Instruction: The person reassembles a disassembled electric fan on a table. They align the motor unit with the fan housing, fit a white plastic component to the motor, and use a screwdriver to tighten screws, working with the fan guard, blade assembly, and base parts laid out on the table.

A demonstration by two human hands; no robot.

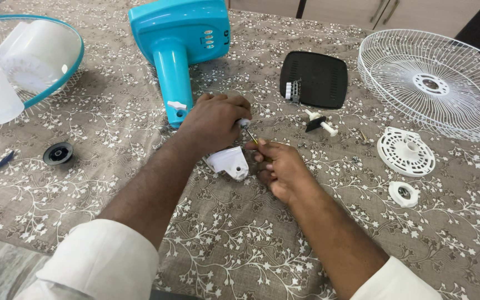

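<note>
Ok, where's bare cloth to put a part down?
Bare cloth lies along the near edge between the two sleeves, and left of the left hand, between the black cap and the blue stand. It is crowded right of the right hand: black cover, white discs, wire guard.

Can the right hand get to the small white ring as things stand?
Probably yes. The ring lies bare on the cloth beside the right hand, nothing between them, though its fingers now pinch a thin tool.

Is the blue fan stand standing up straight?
No, the blue fan stand lies flat on the patterned tablecloth.
</note>
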